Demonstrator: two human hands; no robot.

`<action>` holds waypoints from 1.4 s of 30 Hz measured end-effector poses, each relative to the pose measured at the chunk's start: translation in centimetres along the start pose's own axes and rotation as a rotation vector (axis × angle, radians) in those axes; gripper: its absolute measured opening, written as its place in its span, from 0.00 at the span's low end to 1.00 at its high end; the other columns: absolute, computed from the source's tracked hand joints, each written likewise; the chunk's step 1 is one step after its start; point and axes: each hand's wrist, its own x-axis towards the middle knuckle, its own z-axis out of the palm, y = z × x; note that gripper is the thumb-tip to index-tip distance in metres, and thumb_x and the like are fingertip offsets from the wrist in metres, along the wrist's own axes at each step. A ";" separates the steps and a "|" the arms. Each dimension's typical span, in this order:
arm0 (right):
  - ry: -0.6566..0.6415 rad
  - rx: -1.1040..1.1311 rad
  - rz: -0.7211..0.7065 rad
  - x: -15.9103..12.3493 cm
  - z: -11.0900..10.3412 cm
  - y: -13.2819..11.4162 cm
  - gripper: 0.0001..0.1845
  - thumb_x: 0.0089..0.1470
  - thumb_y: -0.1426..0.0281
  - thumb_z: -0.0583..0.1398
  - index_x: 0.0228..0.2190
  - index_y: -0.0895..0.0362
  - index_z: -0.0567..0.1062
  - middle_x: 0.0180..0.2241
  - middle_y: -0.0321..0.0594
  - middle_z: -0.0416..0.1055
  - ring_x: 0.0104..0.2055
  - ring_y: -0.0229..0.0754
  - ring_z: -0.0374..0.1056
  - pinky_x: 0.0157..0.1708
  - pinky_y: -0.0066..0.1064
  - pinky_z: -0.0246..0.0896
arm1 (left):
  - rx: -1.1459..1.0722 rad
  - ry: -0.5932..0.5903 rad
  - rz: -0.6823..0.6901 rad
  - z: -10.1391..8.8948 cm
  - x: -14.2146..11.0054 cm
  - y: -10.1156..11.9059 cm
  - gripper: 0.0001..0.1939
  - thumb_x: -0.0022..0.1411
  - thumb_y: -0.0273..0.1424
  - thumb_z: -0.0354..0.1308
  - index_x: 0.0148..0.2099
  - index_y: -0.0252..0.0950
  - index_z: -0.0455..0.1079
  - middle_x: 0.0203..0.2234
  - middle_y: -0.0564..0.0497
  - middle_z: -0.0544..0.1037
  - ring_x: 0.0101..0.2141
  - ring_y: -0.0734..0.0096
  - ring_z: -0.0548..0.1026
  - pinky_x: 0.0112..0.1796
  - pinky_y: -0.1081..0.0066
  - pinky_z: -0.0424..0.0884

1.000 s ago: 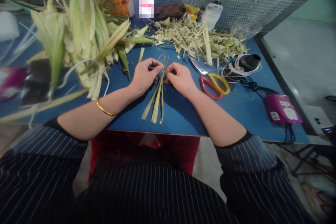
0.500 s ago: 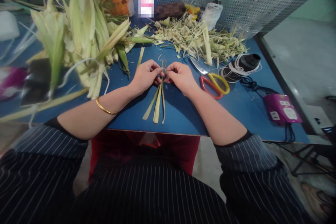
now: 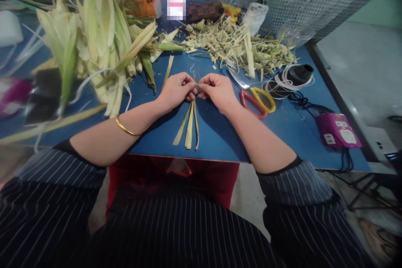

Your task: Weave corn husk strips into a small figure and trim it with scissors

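Blue table (image 3: 222, 142), left hand (image 3: 177, 91) and right hand (image 3: 216, 91) pinching three strips (image 3: 189, 127), one spool (image 3: 290, 78)

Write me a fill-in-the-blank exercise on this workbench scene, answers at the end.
1. The bare left hand and bare right hand meet around narrow pale-green plant strips at a flat ____ tabletop.
2. A shiny gold bangle sits on the same arm as the ____ hand.
3. Steel-bladed scissors have one red handle loop and one ____ one.
4. The scissors lie nearer the ____ hand.

Missing words: blue; left; yellow; right.
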 end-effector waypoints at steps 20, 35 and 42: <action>0.017 -0.136 -0.249 0.8 -0.6 0.4 0.10 0.49 0.73 0.62 0.36 0.54 0.71 0.31 0.34 0.71 0.35 0.37 0.70 0.38 0.33 0.68 | 0.083 -0.158 -0.028 -0.5 -0.2 0.9 0.07 0.58 0.21 0.60 0.27 0.30 0.72 0.20 0.51 0.76 0.19 0.83 0.69 0.25 0.80 0.68; -0.156 -0.167 -0.051 0.3 -2.6 -1.4 0.06 0.47 0.74 0.64 0.32 0.58 0.78 0.27 0.37 0.74 0.25 0.34 0.66 0.28 0.29 0.64 | 0.039 -0.124 -0.080 -0.8 -0.1 1.0 0.06 0.58 0.26 0.62 0.29 0.31 0.73 0.21 0.52 0.76 0.19 0.83 0.69 0.23 0.79 0.65; -0.162 -0.353 -0.126 0.3 -2.3 -0.7 0.05 0.44 0.69 0.67 0.24 0.58 0.78 0.21 0.34 0.70 0.24 0.35 0.61 0.26 0.29 0.55 | 0.028 -0.129 -0.075 -0.9 0.0 1.0 0.04 0.57 0.26 0.63 0.30 0.32 0.74 0.22 0.51 0.78 0.19 0.83 0.70 0.22 0.80 0.65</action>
